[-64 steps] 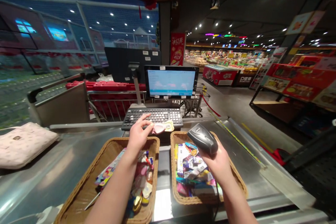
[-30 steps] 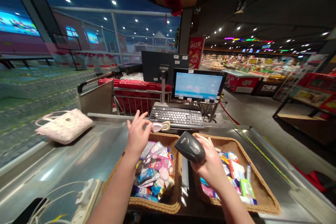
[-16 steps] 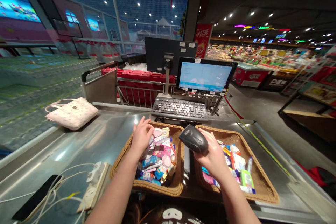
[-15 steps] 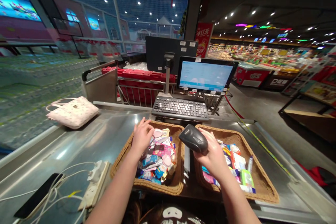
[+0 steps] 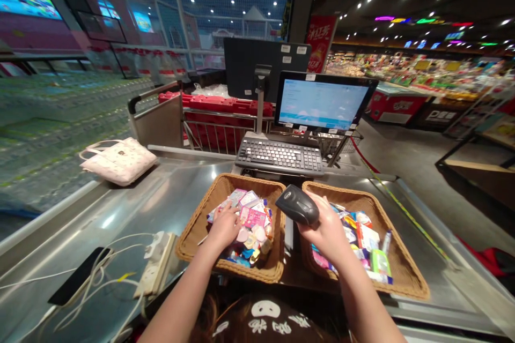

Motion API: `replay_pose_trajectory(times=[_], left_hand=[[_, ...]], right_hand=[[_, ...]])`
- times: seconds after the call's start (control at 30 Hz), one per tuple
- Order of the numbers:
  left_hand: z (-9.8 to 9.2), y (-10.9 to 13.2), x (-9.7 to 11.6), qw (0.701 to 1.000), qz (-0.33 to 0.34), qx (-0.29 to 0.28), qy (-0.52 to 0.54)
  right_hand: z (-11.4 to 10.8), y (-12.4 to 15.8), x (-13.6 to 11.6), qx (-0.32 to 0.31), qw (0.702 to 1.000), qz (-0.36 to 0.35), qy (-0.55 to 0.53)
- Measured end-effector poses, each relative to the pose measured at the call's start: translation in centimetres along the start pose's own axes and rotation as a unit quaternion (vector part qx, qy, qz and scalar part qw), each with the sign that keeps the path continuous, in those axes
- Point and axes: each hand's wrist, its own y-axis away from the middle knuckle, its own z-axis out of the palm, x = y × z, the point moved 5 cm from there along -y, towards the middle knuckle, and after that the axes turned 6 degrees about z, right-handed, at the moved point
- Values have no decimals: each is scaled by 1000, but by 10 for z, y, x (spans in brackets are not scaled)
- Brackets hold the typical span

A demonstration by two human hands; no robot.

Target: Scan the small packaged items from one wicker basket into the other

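My right hand [image 5: 325,229] is wrapped round a black handheld barcode scanner [image 5: 296,204], held over the gap between two wicker baskets with its head pointing left. My left hand [image 5: 226,226] reaches into the left wicker basket [image 5: 189,236], fingers stretched out over the pile and touching it. Small colourful packaged items fill that basket, among them a pink packet [image 5: 253,217] just right of my fingertips. Beneath my right forearm, the right wicker basket [image 5: 406,273] holds more small packs, including a green-and-white pack [image 5: 379,262].
Behind the baskets stand a black keyboard [image 5: 279,155] and a lit monitor [image 5: 324,102]. A pale handbag [image 5: 120,162] lies on the metal counter [image 5: 177,177] at the left. Nearer me are a phone [image 5: 78,277], white cables and a power strip [image 5: 155,273].
My left hand has moved from the far left rim down onto the pile, and the items there are rearranged. My right hand keeps hold of the scanner. The view has tilted down slightly.
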Motion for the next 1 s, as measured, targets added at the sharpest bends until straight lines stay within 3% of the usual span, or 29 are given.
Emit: replay_pose_trajectory(times=[0.23,0.43,0.57,0.77,0.9,1.0], left_hand=[[9,12,10,996,41,-3,-78],[-2,1,34,994,102,36,-24],[-7,-17,79,980,193,44,33],[5,-40,170,940,338,0,45],[36,-59,224,912,404,-72,-24],[70,-72,247,896,404,-158,-89]], right_hand=[[-5,5,9,4,1000,6,-2],[-33,14,30,53,998,45,2],[-62,24,51,102,990,85,35],[-91,46,79,156,979,128,39],[-101,56,91,164,976,133,48],[-109,61,97,168,974,140,59]])
